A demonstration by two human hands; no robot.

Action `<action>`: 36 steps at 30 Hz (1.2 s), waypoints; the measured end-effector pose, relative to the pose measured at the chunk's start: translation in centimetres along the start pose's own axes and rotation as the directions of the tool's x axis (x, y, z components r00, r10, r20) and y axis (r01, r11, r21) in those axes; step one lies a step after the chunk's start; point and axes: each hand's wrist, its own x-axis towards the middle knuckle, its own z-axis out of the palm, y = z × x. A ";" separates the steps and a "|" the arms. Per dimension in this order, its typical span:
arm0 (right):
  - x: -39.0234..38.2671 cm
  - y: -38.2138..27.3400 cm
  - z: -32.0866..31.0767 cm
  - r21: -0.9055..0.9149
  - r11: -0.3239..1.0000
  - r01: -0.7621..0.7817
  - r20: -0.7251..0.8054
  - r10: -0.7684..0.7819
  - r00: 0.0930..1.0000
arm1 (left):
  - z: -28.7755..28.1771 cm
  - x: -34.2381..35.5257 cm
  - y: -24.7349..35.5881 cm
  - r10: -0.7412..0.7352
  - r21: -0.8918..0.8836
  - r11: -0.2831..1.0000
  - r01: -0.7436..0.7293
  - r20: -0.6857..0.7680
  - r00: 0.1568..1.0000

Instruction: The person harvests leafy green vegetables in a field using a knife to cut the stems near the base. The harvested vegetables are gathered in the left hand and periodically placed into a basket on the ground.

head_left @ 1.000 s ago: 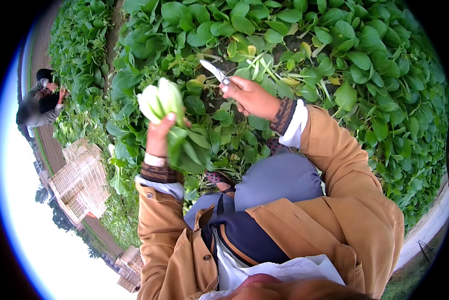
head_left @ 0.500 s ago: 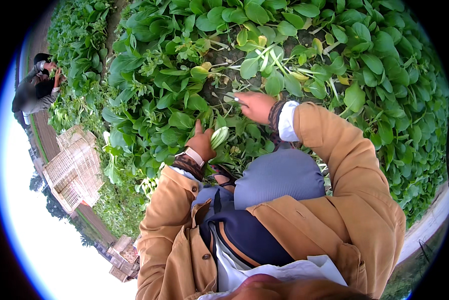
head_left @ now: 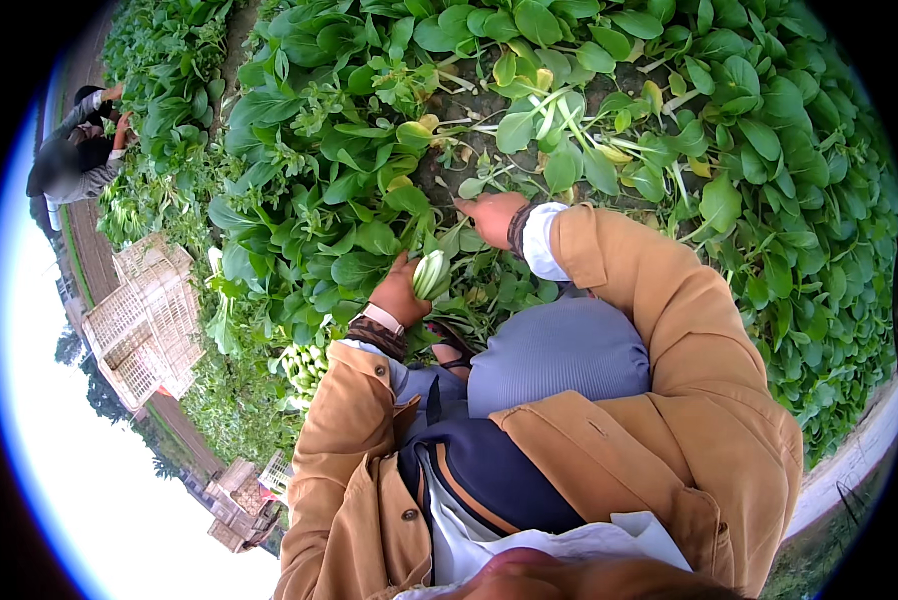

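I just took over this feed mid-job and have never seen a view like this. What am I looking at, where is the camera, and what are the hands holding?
There is no machine here: a person works with two bare hands. The single round, bent picture comes from a wide fisheye camera on their head, looking down over their tan jacket. Below is a bed of leafy green plants with a patch of bare soil. The left hand grips a pale-stalked leafy vegetable. The right hand reaches down among the leaves; whether it holds anything is hidden. At far left stand white crates, and another person crouches in the next row.
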 end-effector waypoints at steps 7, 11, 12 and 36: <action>0.2 0.3 0.1 0.066 0.997 -0.041 0.022 0.039 0.999 | -0.6 -0.3 -0.6 -0.024 -0.045 0.999 0.025 0.022 0.999; 0.4 -0.1 -1.7 0.124 0.991 -0.045 0.031 0.042 0.999 | -0.3 -0.1 -1.5 -0.025 -0.056 0.998 0.027 0.022 0.999; 1.0 0.0 -1.1 0.111 0.993 -0.034 0.058 0.027 0.998 | -0.3 0.1 -1.8 -0.007 -0.070 0.998 0.009 0.019 1.000; -3.9 -1.7 -6.4 0.997 -0.032 0.065 -0.060 0.121 0.991 | -5.5 -8.6 11.5 0.212 0.329 0.934 -0.140 -0.193 0.958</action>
